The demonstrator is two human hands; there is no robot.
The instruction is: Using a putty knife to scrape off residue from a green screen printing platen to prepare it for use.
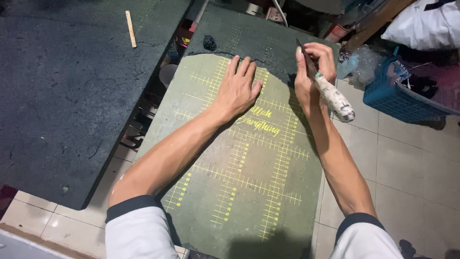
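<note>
While the left hand lies flat with fingers spread on the green board, the right hand is closed around a paint-spattered tool.

Just right of the left hand, at the board's far right edge, the tool's dark blade points away from the person, where pale green meets a darker coating. To my eye, working well here means keeping the flat palm pressing beside the blade, never ahead of it, and holding the blade low along the curved boundary. Left of the board sits a dark slab carrying a wooden stick; right of it, a blue basket.
</note>
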